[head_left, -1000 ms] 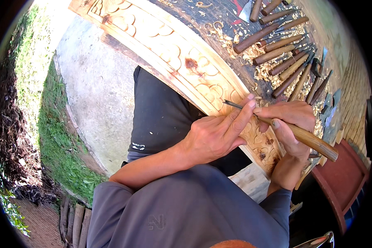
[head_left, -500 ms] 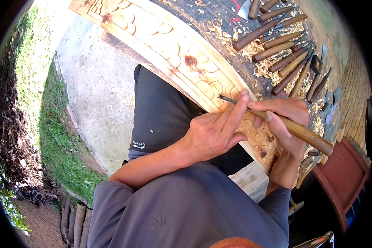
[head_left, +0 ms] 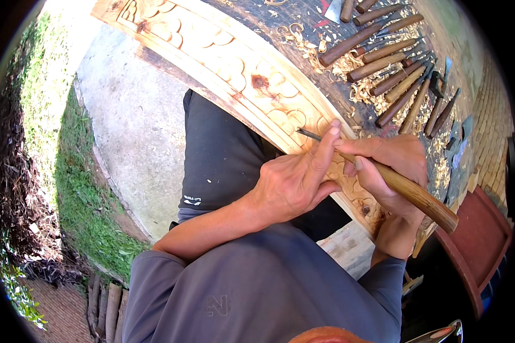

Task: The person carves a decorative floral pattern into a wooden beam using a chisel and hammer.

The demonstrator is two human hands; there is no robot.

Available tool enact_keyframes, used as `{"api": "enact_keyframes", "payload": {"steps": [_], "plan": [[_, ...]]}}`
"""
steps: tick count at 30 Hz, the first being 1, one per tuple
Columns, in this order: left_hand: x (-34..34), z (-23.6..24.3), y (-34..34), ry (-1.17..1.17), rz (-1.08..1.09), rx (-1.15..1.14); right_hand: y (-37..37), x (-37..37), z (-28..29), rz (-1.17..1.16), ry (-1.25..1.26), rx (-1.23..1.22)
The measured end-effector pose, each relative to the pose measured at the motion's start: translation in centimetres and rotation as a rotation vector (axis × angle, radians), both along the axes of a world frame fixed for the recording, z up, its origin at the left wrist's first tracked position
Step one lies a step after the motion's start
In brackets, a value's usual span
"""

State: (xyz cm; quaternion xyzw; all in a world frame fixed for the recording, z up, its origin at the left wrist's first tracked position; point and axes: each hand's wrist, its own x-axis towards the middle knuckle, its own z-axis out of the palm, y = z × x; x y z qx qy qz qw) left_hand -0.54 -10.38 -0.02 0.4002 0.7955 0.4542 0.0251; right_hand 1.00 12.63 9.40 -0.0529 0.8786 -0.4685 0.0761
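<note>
My right hand [head_left: 392, 166] is wrapped around the wooden handle of a carving chisel [head_left: 423, 201], whose butt end points toward the lower right. Its dark, narrow blade tip meets the carved face of a long pale board [head_left: 223, 67]. My left hand [head_left: 292, 180] rests low over the board with index finger stretched out across the blade and thumb apart; its other fingers are partly hidden. Scalloped, cloud-like relief and dark knots run along the board.
Several wood-handled chisels [head_left: 377, 67] lie on the dark workbench [head_left: 263, 26] beyond the board, among curled shavings [head_left: 360, 94]. A reddish-brown tray [head_left: 478, 234] stands at the right. Concrete paving [head_left: 126, 114] and grass [head_left: 77, 188] are on the left.
The chisel has shifted slightly left with my right hand, its butt end now a little lower. My left index finger has become more upright.
</note>
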Motion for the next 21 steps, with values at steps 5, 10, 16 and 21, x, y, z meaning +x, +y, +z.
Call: {"api": "enact_keyframes", "payload": {"steps": [5,10,16,21], "plan": [[0.2,-0.2,0.1,-0.021,0.025,0.002,0.1,-1.0,-0.1,-0.015,-0.048,-0.084],[0.1,0.9,0.1,-0.082,0.009,-0.069,1.1,-1.1,-1.8,-0.066,-0.153,-0.313],[0.4,0.0,0.1,-0.008,-0.016,-0.028,2.0,1.1,-3.7,-0.208,-0.160,-0.655],[-0.4,-0.1,-1.3,0.217,-0.041,-0.125,3.8,6.1,-3.0,-0.394,-0.074,-0.537]]}}
